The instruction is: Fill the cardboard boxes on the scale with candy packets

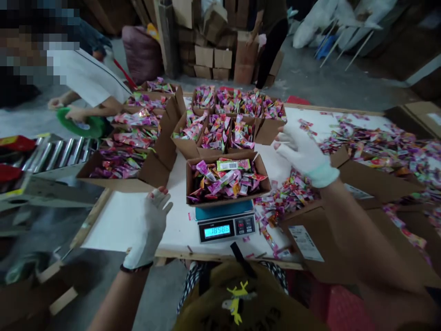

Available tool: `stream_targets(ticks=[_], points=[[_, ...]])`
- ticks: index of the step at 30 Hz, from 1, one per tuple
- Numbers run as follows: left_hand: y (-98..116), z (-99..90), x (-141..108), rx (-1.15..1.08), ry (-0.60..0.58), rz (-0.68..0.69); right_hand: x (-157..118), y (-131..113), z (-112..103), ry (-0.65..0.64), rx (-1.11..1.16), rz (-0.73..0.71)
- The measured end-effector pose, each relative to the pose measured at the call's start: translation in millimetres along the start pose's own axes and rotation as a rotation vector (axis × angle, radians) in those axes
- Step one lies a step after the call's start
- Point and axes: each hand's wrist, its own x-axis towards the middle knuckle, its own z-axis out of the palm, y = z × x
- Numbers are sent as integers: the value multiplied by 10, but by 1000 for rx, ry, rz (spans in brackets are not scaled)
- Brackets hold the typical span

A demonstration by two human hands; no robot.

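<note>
A cardboard box [223,202] full of small, colourful wrapped packets [229,181] sits on a digital scale [226,225] with a lit blue display. My left hand [149,225], in a white glove, is raised to the left of the scale, fingers apart and holding nothing. On the other side, my right hand [301,151], also gloved in white, hovers above the table beyond the box's right side. Its fingers are slightly bent and apart, with no visible object in them. Loose packets [292,197] lie below the right hand.
Packet-filled boxes [161,138] stand at the table's left and back. A large packet heap [379,142] and open cartons [317,234] occupy the right. At left, a co-worker [89,82] holds a green ring-shaped roll [81,131] near a roller conveyor [62,154].
</note>
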Motion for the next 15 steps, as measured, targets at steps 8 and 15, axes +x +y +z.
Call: stream_targets(ticks=[8, 15], points=[[-113, -64, -239, -45, 51, -68, 103, -362, 185, -450, -210, -310], [-128, -305, -321, -99, 83, -31, 327, -452, 423, -638, -407, -402]])
